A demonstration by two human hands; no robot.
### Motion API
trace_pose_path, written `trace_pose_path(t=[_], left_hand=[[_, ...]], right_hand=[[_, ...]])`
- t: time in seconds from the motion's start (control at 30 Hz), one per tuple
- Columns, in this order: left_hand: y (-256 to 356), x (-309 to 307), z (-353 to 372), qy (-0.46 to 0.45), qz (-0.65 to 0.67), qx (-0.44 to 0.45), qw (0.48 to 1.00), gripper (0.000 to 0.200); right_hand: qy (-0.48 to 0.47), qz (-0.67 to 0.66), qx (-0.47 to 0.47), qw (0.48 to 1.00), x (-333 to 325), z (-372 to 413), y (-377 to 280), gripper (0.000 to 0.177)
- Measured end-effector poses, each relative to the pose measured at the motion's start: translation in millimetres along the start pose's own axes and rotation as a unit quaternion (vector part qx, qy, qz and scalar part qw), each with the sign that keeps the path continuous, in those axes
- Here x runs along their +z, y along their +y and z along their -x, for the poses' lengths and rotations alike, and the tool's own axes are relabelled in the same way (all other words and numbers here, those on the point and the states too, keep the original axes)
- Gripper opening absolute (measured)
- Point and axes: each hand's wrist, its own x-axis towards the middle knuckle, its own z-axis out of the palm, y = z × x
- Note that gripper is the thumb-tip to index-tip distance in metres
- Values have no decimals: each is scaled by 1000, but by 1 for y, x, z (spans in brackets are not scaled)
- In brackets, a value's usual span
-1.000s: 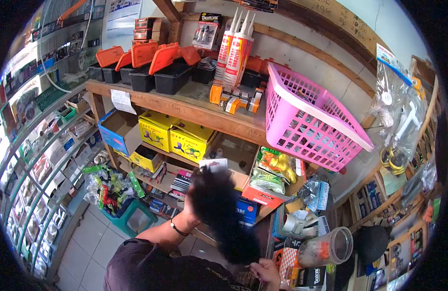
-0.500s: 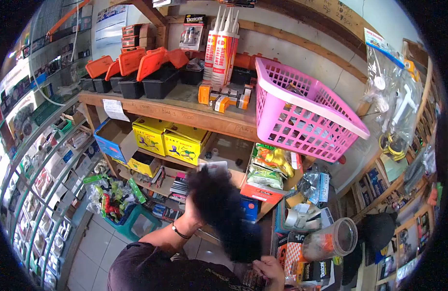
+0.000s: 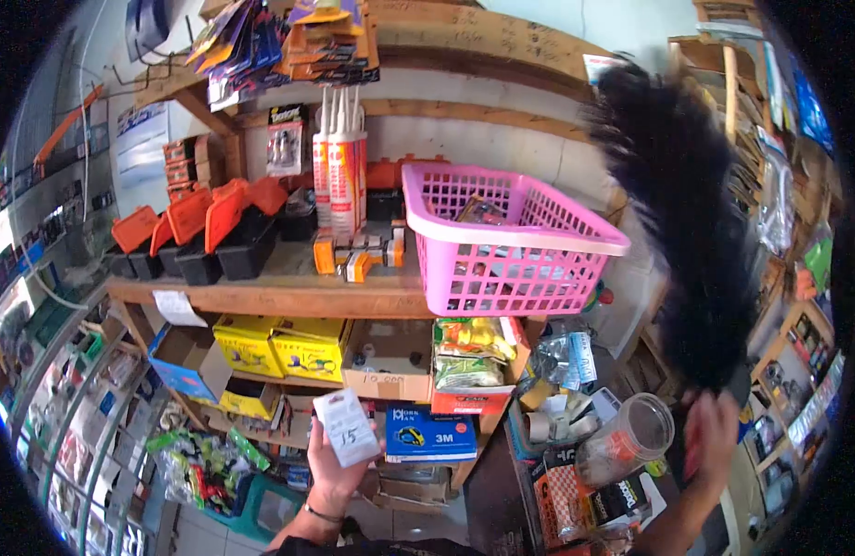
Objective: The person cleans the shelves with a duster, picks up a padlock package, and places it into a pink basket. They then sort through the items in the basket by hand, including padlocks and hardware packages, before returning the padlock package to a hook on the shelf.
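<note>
My left hand (image 3: 333,471) holds a small white card (image 3: 348,428) with "15" written on it, in front of the lower shelf. On the right, my right hand (image 3: 711,434) is closed around the lower end of a black feathery duster (image 3: 682,213), which stands upright, blurred by motion, beside the pink basket (image 3: 529,236). A blue 3M box (image 3: 431,434) sits just right of the white card. Near my right hand is a clear plastic jar (image 3: 628,440).
The wooden shelf (image 3: 289,296) carries black bins with orange lids (image 3: 228,222), sealant tubes (image 3: 339,181) and small orange boxes (image 3: 358,255). Yellow boxes (image 3: 279,345) stand below. Packets (image 3: 330,37) hang above. A green stool (image 3: 261,508) is at lower left.
The duster has swung from the middle up to the right with my right hand. My left hand now shows the white card, clear of the duster. The view has shifted.
</note>
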Motion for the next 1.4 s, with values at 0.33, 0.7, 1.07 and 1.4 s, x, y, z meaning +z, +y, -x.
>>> trace_pose_path(t=[0.33,0.7,1.07,1.4], left_hand=[[-2,-61,40,-37,76,-82,993,41],[16,-27,89,195,4,-60,979,28],[20,63,1,-29,-210,-32,977,30],[57,82,-10,-205,-307,74,927,26]], right_hand=[[-51,648,-234,723,141,-144,-113,21],[-124,346,-599,711,214,-44,-88,10],[-356,307,-686,556,231,93,-28,61],[-343,348,-599,635,248,104,-61,86]])
